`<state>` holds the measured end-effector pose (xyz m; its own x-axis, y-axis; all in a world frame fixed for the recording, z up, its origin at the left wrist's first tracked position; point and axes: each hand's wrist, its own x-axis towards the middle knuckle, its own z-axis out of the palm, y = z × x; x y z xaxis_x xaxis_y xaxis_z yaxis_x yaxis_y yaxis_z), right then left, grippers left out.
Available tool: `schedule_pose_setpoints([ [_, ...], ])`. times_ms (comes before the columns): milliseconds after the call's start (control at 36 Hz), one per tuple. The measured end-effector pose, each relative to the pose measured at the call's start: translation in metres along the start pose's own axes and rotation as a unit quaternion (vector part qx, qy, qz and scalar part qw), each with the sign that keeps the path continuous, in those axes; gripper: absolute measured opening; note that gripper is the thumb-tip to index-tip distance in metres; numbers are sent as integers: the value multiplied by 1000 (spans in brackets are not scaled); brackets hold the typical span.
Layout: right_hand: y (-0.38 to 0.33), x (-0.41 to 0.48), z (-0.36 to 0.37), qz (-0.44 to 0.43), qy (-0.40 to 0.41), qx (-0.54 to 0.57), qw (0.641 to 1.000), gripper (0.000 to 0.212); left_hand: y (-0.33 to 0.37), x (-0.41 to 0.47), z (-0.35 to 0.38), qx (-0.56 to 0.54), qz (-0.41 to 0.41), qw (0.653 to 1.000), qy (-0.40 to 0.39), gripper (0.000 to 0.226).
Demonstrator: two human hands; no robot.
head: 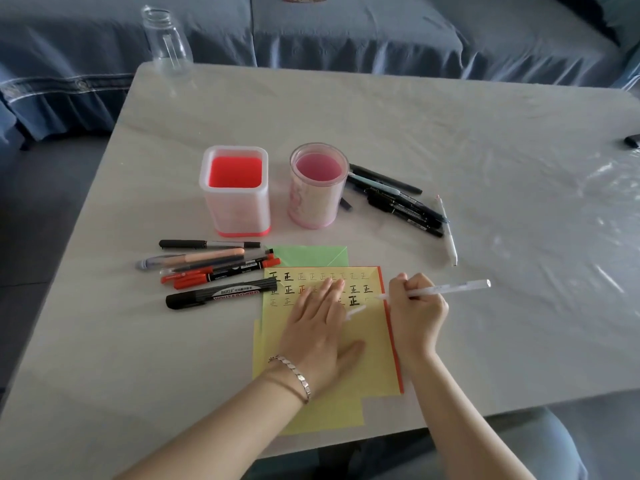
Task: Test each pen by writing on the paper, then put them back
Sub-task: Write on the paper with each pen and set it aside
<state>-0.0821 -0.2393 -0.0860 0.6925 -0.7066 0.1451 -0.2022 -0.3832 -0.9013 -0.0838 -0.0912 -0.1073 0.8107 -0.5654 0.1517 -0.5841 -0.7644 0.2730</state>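
Note:
My right hand [417, 315] grips a white pen [446, 289] with its tip down on the yellow paper [374, 344], to the right of the third row of written marks. My left hand [320, 332] lies flat on the paper, and a small white pen cap [356, 311] sticks out by its fingers. Several pens and markers [214, 271] lie to the left of the paper. More pens [398, 202] lie to the right of the round pink holder [318, 185]. The square red holder [236, 190] stands beside it. Both holders look empty.
A clear plastic bottle [167, 41] stands at the table's far left corner. A green sheet [311, 256] and an orange sheet [389, 323] lie under the yellow paper. A dark object [632, 141] sits at the right edge. A blue covered sofa runs behind the table.

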Motion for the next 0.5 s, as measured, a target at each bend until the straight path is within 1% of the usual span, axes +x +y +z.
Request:
schedule_pose_setpoints([
  [111, 4, -3, 0, -23, -16, 2, 1000, 45, 0, 0, 0, -3, 0, 1000, 2, 59],
  [222, 5, -4, 1, -26, -30, 0, 999, 46, 1, 0, 1, -13, -5, 1000, 3, 57],
  [278, 5, -4, 1, -23, -31, 0, 999, 43, 0, 0, 2, -19, -6, 1000, 1, 57],
  [389, 4, -4, 1, -25, -34, -6, 999, 48, 0, 0, 4, -17, -6, 1000, 0, 61],
  [500, 5, -3, 2, -31, -21, -16, 999, 49, 0, 0, 5, -22, -6, 1000, 3, 58],
])
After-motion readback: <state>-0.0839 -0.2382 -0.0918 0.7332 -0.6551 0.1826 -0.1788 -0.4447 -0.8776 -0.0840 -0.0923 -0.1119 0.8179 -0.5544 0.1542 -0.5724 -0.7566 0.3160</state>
